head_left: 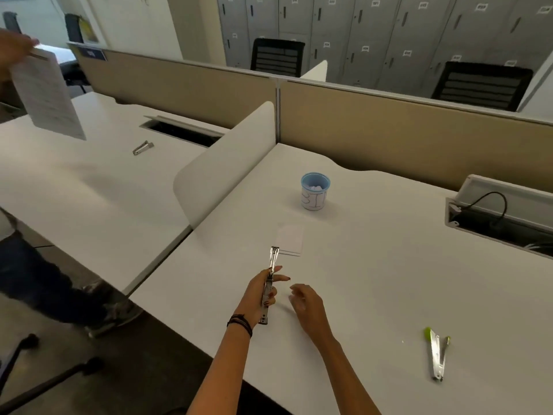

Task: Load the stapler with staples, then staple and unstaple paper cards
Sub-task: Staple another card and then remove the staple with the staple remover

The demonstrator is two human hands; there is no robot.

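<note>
Currently, I read the left hand [256,299] as clamped round the stapler [273,260]. The fingers curl about the lower half of the long metal body, and the thumb side is hidden behind it. The stapler is held above the white desk [389,280], its length running away from me. Its head end points at the paper cards [289,239], and its tip sits just beside their near left corner. I cannot tell whether tip and cards touch.

The right hand [306,307] holds nothing. Its fingers are loosely curled, and it hovers close to the right of the left hand, apart from the stapler.

The cards lie flat in a small white stack at mid-desk. Beyond them stands a blue cup [314,191] with a marked paper wrap and white scraps inside. A green-tipped metal tool [436,354] lies well apart to the right, near the front edge.

On the neighbouring desk, past the white divider [227,163], lies a small metal object [143,148]. Another person's hand [15,49] at the upper left holds a printed sheet [48,94].
</note>
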